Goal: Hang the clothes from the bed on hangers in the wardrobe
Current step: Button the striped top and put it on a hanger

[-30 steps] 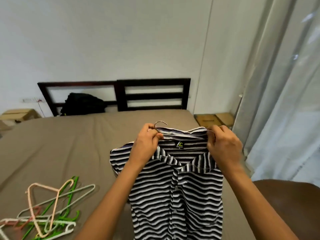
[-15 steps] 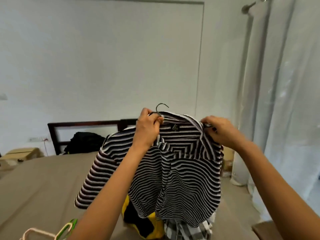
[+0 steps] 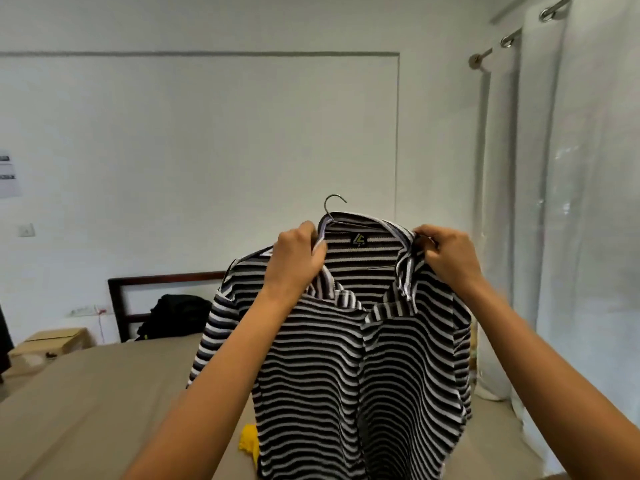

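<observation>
Striped shirt [image 3: 346, 358] sat on wire hanger [image 3: 334, 206]; we held it up above the bed [image 3: 86, 393]. Our left hand [image 3: 298, 261] had fingers curled tight round the collar beside the hook; right hand [image 3: 450, 258] pinched the collar's other side.

The neck label [image 3: 359, 239] of the striped shirt [image 3: 339, 368] is illegible.

Left hand [image 3: 296, 259], right hand [image 3: 448, 258] grip collar of striped shirt [image 3: 346, 368] on hanger [image 3: 333, 206] above bed [image 3: 86, 393].
</observation>
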